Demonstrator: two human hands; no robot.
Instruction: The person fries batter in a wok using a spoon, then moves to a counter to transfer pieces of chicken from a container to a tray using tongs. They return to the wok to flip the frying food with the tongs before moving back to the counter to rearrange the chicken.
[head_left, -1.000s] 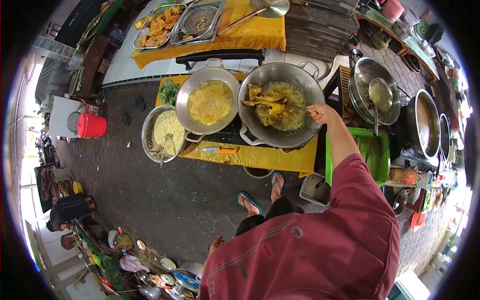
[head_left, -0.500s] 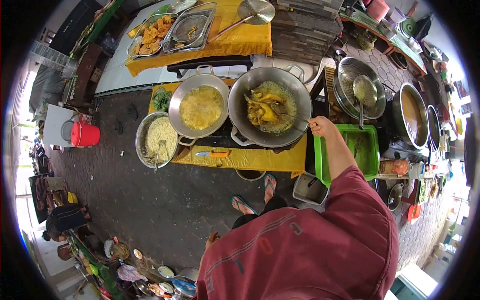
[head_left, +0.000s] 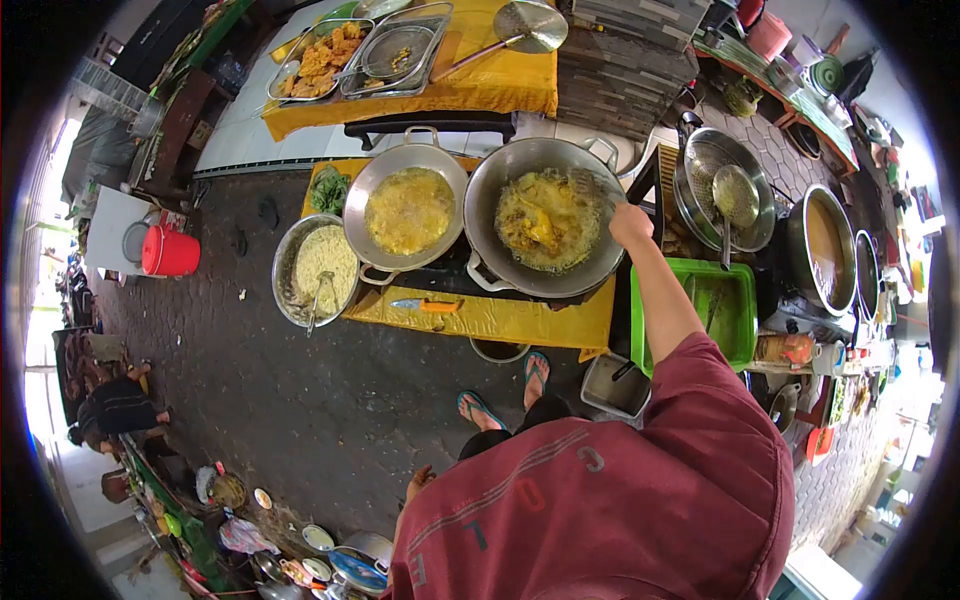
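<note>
My right hand [head_left: 631, 226] is closed round the handle of a slotted metal spatula [head_left: 594, 188], whose blade is at the upper right inside the large wok [head_left: 490, 170]. Yellow chicken pieces [head_left: 540, 228] lie in foaming oil there. My left hand [head_left: 420, 480] hangs low beside my shirt, fingers partly in view; whether it holds anything is unclear. Left of the large wok, a smaller wok [head_left: 360, 205] contains bubbling oil with yellow food. A bowl of pale batter [head_left: 325, 262] with a ladle in it sits further left, and an orange-handled knife [head_left: 438, 306] lies on the yellow cloth.
A green basin [head_left: 742, 345] stands right of the woks, near a pan with a skimmer [head_left: 735, 195] and a pot of brown liquid [head_left: 828, 250]. Fried food fills a tray [head_left: 322, 62] at the back. Another person [head_left: 115, 408] is at the far left.
My right hand has moved up slightly, and the spatula blade has come up out of the oil towards the wok's upper right. The chicken sits lower in thicker foam.
</note>
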